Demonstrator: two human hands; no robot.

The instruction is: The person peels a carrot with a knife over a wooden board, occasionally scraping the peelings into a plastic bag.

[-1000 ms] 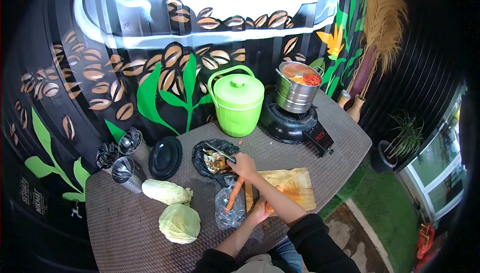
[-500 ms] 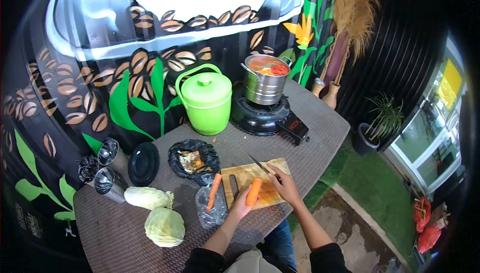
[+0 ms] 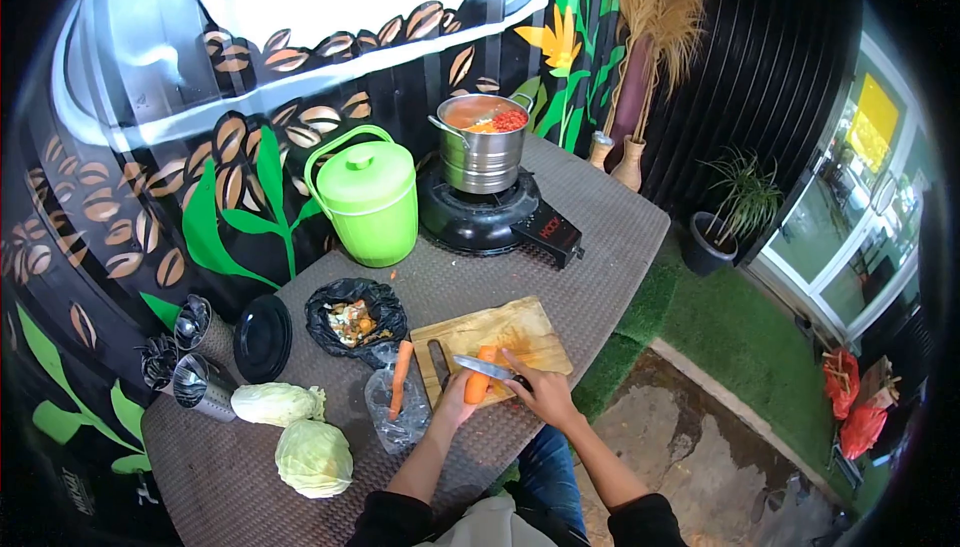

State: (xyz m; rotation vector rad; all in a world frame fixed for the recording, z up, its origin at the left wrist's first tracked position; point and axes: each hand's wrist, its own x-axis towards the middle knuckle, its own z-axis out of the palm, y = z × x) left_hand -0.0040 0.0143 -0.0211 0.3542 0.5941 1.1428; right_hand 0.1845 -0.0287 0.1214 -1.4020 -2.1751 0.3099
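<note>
You hold a thick, smooth orange carrot (image 3: pixel 477 391), its length running near to far, over the left half of your wooden cutting board (image 3: pixel 532 324). Your knife's (image 3: pixel 470 362) silvery blade crosses above it, tip left. The board lies flat, orange-stained towards the right, slotted at left.

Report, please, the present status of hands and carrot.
Left hand holding carrot at cutting board. Right hand gripping knife across carrot, contact unclear. No obstruction seen; second carrot lies left of board.
</note>
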